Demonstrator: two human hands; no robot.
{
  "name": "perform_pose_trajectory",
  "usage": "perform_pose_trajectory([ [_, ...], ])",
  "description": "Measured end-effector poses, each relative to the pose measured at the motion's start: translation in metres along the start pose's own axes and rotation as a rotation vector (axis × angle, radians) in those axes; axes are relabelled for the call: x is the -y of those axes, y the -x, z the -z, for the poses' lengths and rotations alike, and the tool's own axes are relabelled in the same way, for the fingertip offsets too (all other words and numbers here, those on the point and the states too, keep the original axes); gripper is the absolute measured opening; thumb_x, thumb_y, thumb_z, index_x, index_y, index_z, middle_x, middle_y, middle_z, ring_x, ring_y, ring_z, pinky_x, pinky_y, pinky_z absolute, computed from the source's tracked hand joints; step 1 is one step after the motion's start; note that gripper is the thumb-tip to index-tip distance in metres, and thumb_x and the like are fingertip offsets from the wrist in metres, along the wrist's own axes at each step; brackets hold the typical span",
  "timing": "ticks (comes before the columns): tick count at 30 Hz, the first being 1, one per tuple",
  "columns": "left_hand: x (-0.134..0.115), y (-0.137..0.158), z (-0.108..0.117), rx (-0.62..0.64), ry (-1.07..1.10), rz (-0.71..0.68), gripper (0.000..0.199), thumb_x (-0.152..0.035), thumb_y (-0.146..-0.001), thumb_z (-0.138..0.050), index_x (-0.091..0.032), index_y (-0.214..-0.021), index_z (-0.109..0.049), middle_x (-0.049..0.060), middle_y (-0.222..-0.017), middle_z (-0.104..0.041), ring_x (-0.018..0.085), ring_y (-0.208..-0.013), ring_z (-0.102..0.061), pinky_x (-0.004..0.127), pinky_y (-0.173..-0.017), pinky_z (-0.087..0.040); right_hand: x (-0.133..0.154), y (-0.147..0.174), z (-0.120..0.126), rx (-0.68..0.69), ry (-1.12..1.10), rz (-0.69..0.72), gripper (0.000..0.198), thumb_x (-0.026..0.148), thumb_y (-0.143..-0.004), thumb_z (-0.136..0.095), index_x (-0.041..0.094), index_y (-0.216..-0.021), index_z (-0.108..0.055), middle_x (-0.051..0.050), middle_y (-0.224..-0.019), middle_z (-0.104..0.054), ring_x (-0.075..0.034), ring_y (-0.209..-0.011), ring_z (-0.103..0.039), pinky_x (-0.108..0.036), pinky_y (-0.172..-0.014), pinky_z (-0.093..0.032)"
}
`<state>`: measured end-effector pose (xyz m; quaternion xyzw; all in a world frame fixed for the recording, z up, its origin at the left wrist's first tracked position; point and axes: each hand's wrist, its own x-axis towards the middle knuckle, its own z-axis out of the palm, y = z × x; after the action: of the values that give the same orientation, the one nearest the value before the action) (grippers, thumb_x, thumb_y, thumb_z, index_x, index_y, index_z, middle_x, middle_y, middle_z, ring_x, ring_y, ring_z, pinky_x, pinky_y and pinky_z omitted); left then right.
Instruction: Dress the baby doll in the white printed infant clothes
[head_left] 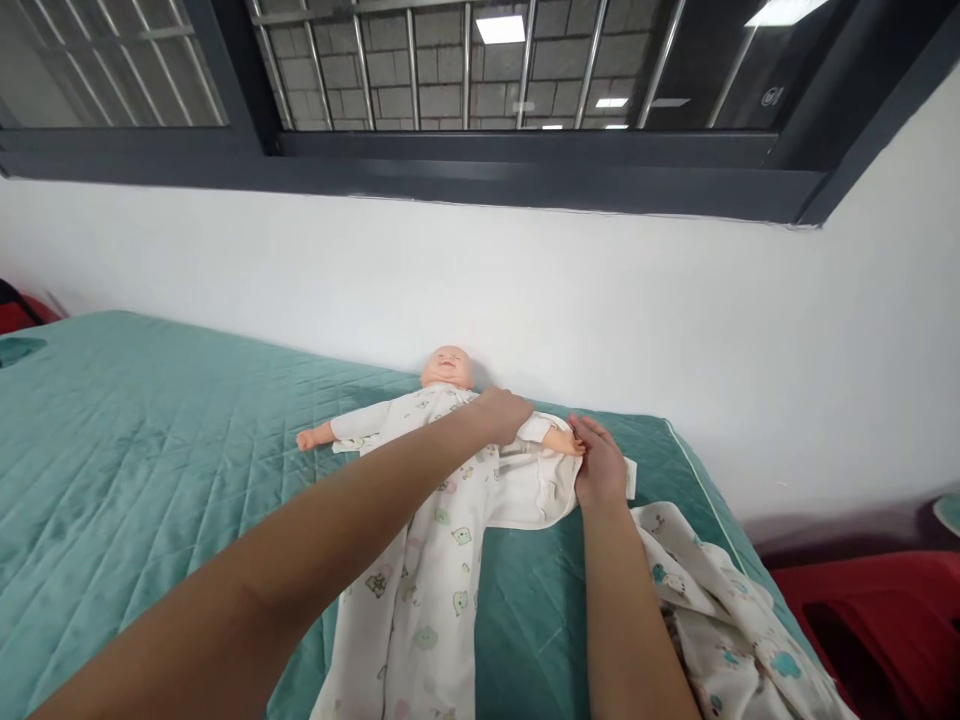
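A baby doll (448, 367) lies on its back in a white printed romper (442, 520), its head near the wall. Its bare hand (315, 436) on the left side pokes out of a sleeve. My left hand (506, 414) is closed around the other sleeve at the doll's upper arm; its fingertips are partly hidden. At the end of that same arm, my right hand (600, 464) has its fingers curled at the doll's hand (564, 441). Beneath that arm the romper's open front flap (532, 495) lies spread out, its inner side up.
A green quilted cover (165, 430) lies over the bed. Another white printed cloth (720, 610) is crumpled by my right forearm. Red plastic stools (885, 610) stand off the right edge. Behind are a white wall (300, 270) and a barred window (465, 70).
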<state>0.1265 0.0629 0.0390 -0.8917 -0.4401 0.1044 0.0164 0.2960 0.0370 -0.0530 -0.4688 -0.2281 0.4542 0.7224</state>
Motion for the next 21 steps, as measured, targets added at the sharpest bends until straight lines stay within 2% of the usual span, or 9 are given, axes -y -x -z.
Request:
perform_pose_trajectory([
  [6,-0.001,-0.005,-0.005,-0.012,0.038,0.010,0.034,-0.019,-0.082,-0.062,-0.018,-0.116,-0.061,0.015,-0.116,-0.069,0.030,-0.100,-0.068,0.039,-0.081,-0.052,-0.005,0.004,-0.005,-0.032,0.103,0.088,0.024,0.027,-0.061,-0.069,0.020,-0.083,-0.063,-0.003,-0.089,-0.073,-0.020,-0.085,-0.068,-0.035,-0.080,-0.056],
  [10,-0.005,0.010,0.007,-0.039,0.052,0.013,0.033,-0.019,-0.083,-0.059,-0.017,-0.116,-0.061,0.015,-0.121,-0.066,0.030,-0.108,-0.065,0.041,-0.085,-0.053,0.005,0.016,-0.008,-0.096,0.285,0.249,0.025,0.024,-0.066,-0.063,0.020,-0.090,-0.069,-0.003,-0.096,-0.071,-0.021,-0.093,-0.064,-0.038,-0.091,-0.048],
  [12,-0.002,0.033,0.011,-0.119,0.096,0.015,0.030,-0.023,-0.087,-0.055,-0.018,-0.116,-0.061,0.013,-0.122,-0.066,0.029,-0.110,-0.063,0.042,-0.086,-0.053,0.012,0.028,-0.015,-0.089,0.426,0.407,0.027,0.026,-0.073,-0.060,0.021,-0.098,-0.069,-0.004,-0.103,-0.070,-0.021,-0.099,-0.063,-0.038,-0.094,-0.045],
  [14,0.006,0.065,0.007,-0.315,0.218,0.058,0.027,-0.025,-0.092,-0.049,-0.019,-0.115,-0.062,0.010,-0.121,-0.066,0.028,-0.113,-0.061,0.042,-0.090,-0.052,0.017,0.042,-0.025,-0.022,0.545,0.523,0.026,0.030,-0.081,-0.056,0.022,-0.103,-0.068,-0.005,-0.108,-0.070,-0.021,-0.101,-0.063,-0.037,-0.093,-0.045],
  [16,0.020,0.101,-0.010,-0.549,0.382,0.180,0.029,-0.030,-0.095,-0.045,-0.023,-0.119,-0.061,0.008,-0.128,-0.065,0.027,-0.121,-0.058,0.044,-0.100,-0.048,0.017,0.057,-0.038,0.093,0.636,0.509,0.023,0.035,-0.086,-0.054,0.023,-0.101,-0.066,-0.005,-0.102,-0.071,-0.021,-0.094,-0.065,-0.036,-0.086,-0.046],
  [18,0.035,0.134,-0.036,-0.730,0.583,0.381,0.031,-0.034,-0.096,-0.046,-0.024,-0.122,-0.060,0.007,-0.132,-0.063,0.026,-0.125,-0.055,0.044,-0.105,-0.046,0.011,0.070,-0.049,0.237,0.776,0.433,0.022,0.043,-0.090,-0.053,0.024,-0.093,-0.064,-0.003,-0.091,-0.071,-0.022,-0.085,-0.064,-0.036,-0.081,-0.045],
  [20,0.047,0.157,-0.065,-0.819,0.888,0.576,0.036,-0.040,-0.095,-0.050,-0.023,-0.125,-0.059,0.008,-0.132,-0.064,0.024,-0.124,-0.057,0.041,-0.107,-0.046,0.001,0.080,-0.057,0.350,0.941,0.367,0.030,0.050,-0.092,-0.048,0.025,-0.085,-0.062,-0.003,-0.085,-0.070,-0.024,-0.083,-0.062,-0.037,-0.080,-0.042],
  [21,0.050,0.163,-0.077,-0.800,1.029,0.664,0.040,-0.044,-0.094,-0.052,-0.023,-0.128,-0.058,0.008,-0.133,-0.063,0.025,-0.125,-0.058,0.042,-0.108,-0.046,-0.005,0.083,-0.060,0.384,1.000,0.339,0.033,0.053,-0.093,-0.046,0.025,-0.084,-0.062,-0.003,-0.085,-0.070,-0.025,-0.084,-0.061,-0.038,-0.081,-0.041],
])
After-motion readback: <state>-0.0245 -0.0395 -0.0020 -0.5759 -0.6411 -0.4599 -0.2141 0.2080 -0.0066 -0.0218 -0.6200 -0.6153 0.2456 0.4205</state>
